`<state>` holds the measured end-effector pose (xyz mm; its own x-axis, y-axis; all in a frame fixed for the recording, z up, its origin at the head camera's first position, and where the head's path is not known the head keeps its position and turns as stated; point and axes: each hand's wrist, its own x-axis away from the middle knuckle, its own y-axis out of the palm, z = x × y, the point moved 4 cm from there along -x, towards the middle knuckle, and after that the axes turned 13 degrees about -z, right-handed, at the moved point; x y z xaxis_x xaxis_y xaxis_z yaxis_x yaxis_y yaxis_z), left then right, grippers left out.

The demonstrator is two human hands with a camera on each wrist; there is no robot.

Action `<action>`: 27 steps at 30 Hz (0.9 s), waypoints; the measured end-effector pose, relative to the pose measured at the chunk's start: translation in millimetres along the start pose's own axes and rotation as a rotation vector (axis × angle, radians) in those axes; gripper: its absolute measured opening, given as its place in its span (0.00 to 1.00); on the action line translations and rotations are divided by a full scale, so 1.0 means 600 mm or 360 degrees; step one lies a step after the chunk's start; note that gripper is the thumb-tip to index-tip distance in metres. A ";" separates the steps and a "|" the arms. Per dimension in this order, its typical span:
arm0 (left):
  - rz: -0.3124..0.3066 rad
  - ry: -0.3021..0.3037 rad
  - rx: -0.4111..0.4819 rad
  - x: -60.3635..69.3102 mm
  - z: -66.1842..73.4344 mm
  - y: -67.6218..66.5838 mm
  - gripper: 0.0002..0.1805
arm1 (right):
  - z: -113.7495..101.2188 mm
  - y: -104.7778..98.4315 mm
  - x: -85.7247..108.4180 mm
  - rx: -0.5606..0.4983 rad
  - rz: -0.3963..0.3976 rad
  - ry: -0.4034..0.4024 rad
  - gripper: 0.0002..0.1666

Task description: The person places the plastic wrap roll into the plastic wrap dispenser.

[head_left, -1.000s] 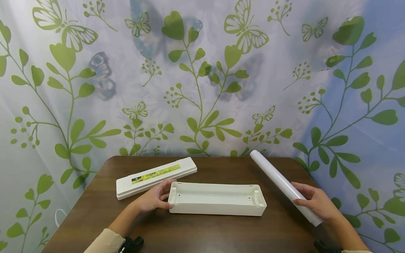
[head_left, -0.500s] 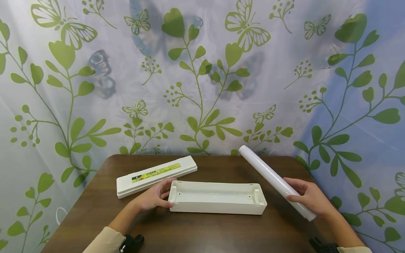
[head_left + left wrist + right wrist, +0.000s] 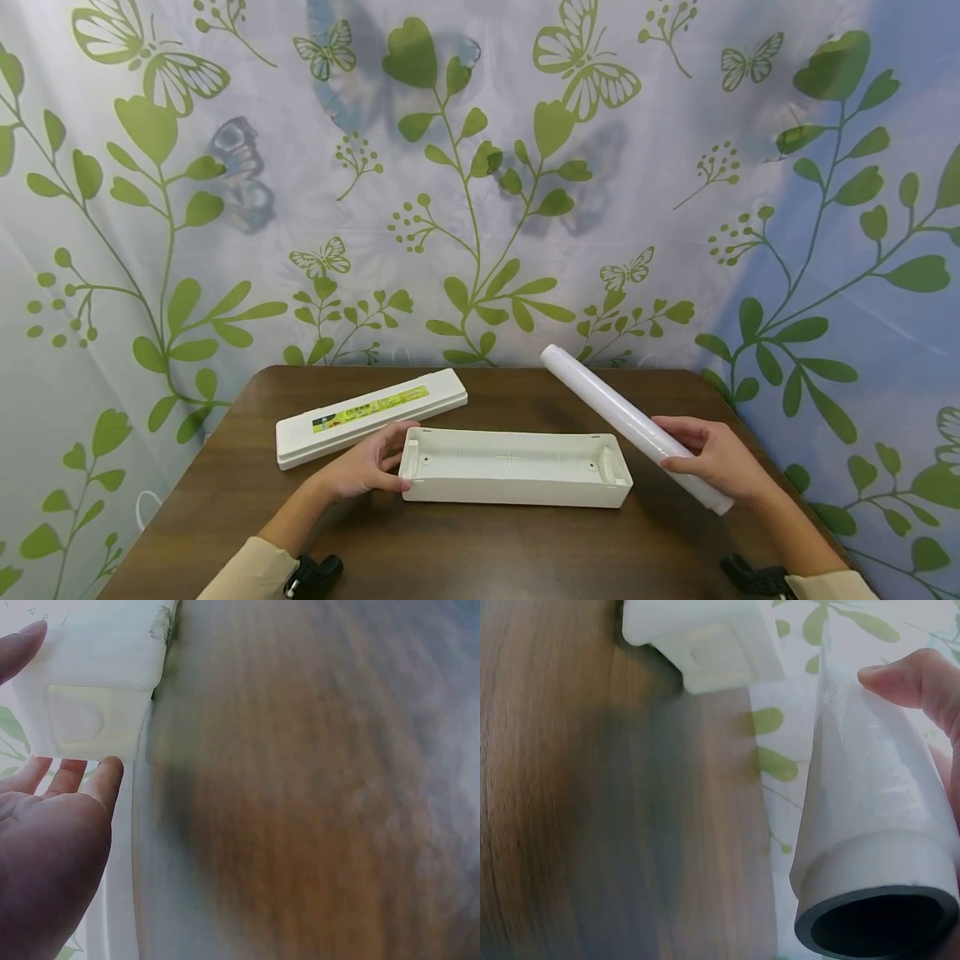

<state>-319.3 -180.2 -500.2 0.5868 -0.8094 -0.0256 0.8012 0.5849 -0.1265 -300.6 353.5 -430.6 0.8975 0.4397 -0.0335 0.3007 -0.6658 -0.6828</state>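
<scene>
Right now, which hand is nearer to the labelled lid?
Left. The left hand, holding the box, is just in front of the lid; the right hand, holding the roll, is beyond the box's right end.

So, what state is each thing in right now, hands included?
White box: open-topped, nothing inside.
White lid: off the box, label up.
White roll: held at a slant, outside the box.
Left hand: holding the box's left end.
Right hand: gripping the roll.
</scene>
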 end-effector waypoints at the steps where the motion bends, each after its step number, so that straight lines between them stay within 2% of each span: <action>1: -0.0002 0.0003 0.0006 0.000 0.000 0.000 0.57 | -0.001 0.003 -0.002 -0.0011 -0.0009 0.0004 0.37; 12: -0.0009 0.0021 0.0042 0.001 -0.002 -0.001 0.58 | -0.032 0.025 -0.019 -0.0110 -0.0110 -0.0092 0.36; 27: -0.0027 -0.0010 0.0046 0.001 0.001 -0.001 0.58 | -0.051 0.047 -0.047 -0.0114 -0.0311 -0.0208 0.34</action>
<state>-319.1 -180.9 -499.8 0.5737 -0.8189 -0.0176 0.8141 0.5724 -0.0979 -307.4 303.7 -426.4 0.7720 0.6356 -0.0035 0.4907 -0.5995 -0.6323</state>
